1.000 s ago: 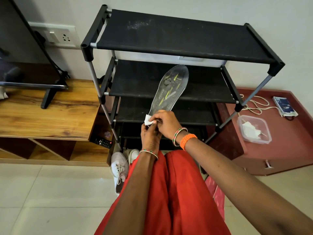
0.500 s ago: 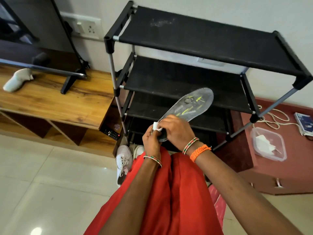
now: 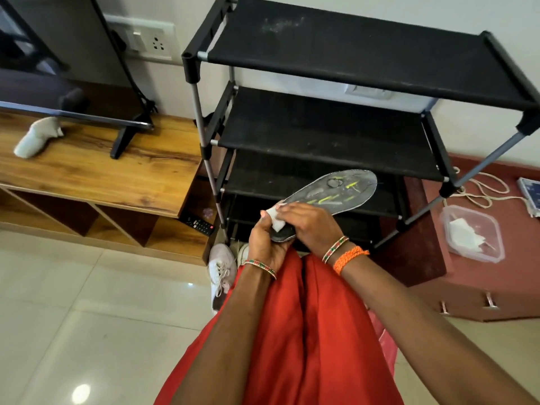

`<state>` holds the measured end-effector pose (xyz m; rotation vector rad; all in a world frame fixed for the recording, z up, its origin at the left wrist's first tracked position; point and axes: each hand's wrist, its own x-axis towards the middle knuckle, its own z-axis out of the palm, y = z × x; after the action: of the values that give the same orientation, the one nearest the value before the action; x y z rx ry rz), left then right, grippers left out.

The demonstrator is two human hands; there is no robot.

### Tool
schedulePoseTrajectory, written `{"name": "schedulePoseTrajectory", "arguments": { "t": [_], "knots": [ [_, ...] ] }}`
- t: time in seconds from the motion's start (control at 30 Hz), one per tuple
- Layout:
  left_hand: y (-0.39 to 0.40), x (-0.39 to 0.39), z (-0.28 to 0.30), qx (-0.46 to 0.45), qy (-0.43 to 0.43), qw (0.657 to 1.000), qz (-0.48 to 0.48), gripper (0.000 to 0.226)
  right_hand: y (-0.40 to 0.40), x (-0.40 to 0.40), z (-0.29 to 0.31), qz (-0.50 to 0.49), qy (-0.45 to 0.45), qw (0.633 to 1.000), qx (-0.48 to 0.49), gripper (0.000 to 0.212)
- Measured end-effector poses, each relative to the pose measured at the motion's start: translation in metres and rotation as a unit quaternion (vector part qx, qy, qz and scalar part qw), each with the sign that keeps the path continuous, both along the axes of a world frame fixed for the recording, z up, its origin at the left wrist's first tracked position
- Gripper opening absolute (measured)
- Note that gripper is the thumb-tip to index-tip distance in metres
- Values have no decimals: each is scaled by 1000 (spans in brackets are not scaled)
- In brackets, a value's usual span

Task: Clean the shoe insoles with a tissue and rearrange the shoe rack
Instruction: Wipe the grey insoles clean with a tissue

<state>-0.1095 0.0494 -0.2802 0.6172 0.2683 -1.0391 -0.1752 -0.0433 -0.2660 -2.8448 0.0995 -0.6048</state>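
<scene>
A grey insole (image 3: 336,191) with yellow-green marks is held in front of the black shoe rack (image 3: 350,54), its toe pointing up and to the right. My left hand (image 3: 264,244) grips the insole's heel end from below. My right hand (image 3: 312,225) lies over the heel area and pinches a small white tissue (image 3: 275,220) against the insole. The heel itself is mostly hidden by both hands. All the rack's shelves that show are bare.
A pair of white sneakers (image 3: 222,267) sits on the floor at the rack's foot. A wooden TV stand (image 3: 87,171) at left carries a TV, a white shoe (image 3: 36,137) and a remote (image 3: 198,223). A clear container (image 3: 473,238) with tissues rests on the maroon cabinet at right.
The insole has tipped from nearly upright to a low slant toward the right. Both hands stayed at its heel with the tissue. The view swung left.
</scene>
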Motion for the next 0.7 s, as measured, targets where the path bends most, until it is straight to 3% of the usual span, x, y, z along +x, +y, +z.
{"name": "schedulePoseTrajectory", "arguments": {
  "t": [0.17,0.3,0.37,0.53,0.6,0.7],
  "knots": [
    [0,-2,4,-5,-27,1000,-2,46,-24,1,12,-147,-33,988,35,39],
    [2,1,5,-9,25,1000,12,42,3,-3,8,-17,-20,1000,-15,36],
    [1,2,6,-8,32,999,12,42,-3,-4,10,-5,-23,1000,-20,36],
    [-1,-2,10,15,-14,1000,-9,43,-26,3,17,-254,5,965,63,37],
    [0,-2,10,7,1,1000,-3,44,-12,6,16,-214,-3,975,57,33],
    [1,3,7,-6,30,999,15,44,8,0,11,-38,-27,999,-13,28]
  ]
}}
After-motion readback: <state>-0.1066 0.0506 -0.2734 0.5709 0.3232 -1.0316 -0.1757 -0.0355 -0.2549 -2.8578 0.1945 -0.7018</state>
